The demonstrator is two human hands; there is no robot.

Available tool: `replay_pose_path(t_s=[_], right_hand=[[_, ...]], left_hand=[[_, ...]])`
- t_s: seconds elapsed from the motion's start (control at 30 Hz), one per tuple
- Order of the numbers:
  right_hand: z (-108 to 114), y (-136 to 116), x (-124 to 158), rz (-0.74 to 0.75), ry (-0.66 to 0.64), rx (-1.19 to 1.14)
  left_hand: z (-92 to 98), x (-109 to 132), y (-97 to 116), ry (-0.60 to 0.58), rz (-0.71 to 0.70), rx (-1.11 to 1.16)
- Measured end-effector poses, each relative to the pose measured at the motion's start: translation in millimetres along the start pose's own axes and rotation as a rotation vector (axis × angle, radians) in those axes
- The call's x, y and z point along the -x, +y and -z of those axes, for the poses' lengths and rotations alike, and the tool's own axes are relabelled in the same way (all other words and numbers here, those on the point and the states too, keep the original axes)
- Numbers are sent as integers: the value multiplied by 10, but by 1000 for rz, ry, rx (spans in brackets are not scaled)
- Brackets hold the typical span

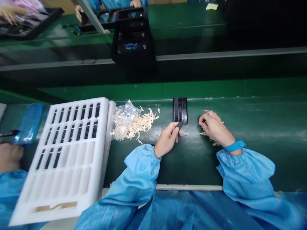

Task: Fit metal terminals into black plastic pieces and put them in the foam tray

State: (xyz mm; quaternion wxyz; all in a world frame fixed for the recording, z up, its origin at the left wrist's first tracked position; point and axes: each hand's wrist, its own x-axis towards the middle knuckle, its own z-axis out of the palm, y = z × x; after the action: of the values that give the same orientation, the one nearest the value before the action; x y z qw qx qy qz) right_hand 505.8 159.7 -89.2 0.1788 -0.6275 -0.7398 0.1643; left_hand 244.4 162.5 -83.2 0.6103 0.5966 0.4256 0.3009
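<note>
My left hand point(168, 138) pinches a small flat black piece point(179, 125) between thumb and fingers. Just beyond it, a tidy stack of thin black pieces point(180, 108) stands on the green work surface. My right hand point(213, 126), with a blue band at the wrist, has its fingertips pressed together at a small dark bit too blurred to name. Partly hidden under that hand lie some beige paper-like tabs point(203, 133). A larger heap of beige tabs point(141, 124) spills from a clear plastic bag point(128, 112) to the left of my left hand.
A white foam tray point(68, 198) at left carries black pieces in several slots. Beside it are a blue wrapped strip point(30, 123) and another person's hand point(11, 156). Across the raised ledge stand a black bin point(133, 60) and dark trays point(45, 24), with co-workers' hands near.
</note>
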Motion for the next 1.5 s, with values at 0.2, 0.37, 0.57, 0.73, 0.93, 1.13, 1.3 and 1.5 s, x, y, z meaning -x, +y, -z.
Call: replay_pose_path(t_s=[0.2,0.37,0.57,0.73,0.93,1.13,1.3,1.5], right_hand=[[-30,-10,13,23,35,50],[-40,31,11,40,34,33],[76,-126,22,33,105,-15],[-6,-592,122,167,318,-244],[-347,-798,260,422,532,-169],[-400,-789,257,382,382,-233],[-377,-881,280,4,268,-593],[-403,-848,254,-184,116,-775]], left_hand=[[-9,-3,49,12,28,78],[8,-7,44,50,54,119],[1,15,116,82,133,219],[-25,52,215,39,288,546],[25,82,294,-22,428,607],[77,80,257,-7,359,447],[148,52,219,140,105,12],[114,89,246,115,124,44]])
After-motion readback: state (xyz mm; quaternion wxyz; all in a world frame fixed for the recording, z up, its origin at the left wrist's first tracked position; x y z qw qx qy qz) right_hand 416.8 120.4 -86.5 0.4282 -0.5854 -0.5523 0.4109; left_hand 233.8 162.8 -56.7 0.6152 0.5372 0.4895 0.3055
